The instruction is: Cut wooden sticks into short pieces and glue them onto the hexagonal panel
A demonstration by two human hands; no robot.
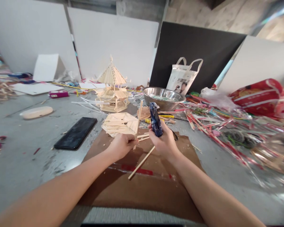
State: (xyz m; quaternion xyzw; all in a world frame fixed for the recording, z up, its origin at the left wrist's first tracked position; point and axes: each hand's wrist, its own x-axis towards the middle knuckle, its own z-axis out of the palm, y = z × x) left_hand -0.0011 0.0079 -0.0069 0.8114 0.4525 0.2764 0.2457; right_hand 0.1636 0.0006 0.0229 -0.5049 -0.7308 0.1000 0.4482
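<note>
My left hand (pixel 124 145) is closed around thin wooden sticks (pixel 139 118), which stand nearly upright above the fist. To its right, my right hand (pixel 164 140) grips a dark blue glue gun (pixel 155 119) speckled with white bits; a black cord shows beside the wrist. Just behind my left hand lies a flat many-sided panel (pixel 119 123) made of wooden sticks. One loose stick (pixel 141 163) rests at a slant on the brown cardboard (pixel 104 192) below both hands. Farther back stands a tiered pavilion model (pixel 112 85) built from the same pale sticks.
A black phone (pixel 76 133) and a white oval case (pixel 36 112) lie at left, near a pink box (pixel 58 94). Behind my right hand are a steel bowl (pixel 164 98) and a tote bag (pixel 183 77). Tangled plastic strips (pixel 217 132) cover the right side.
</note>
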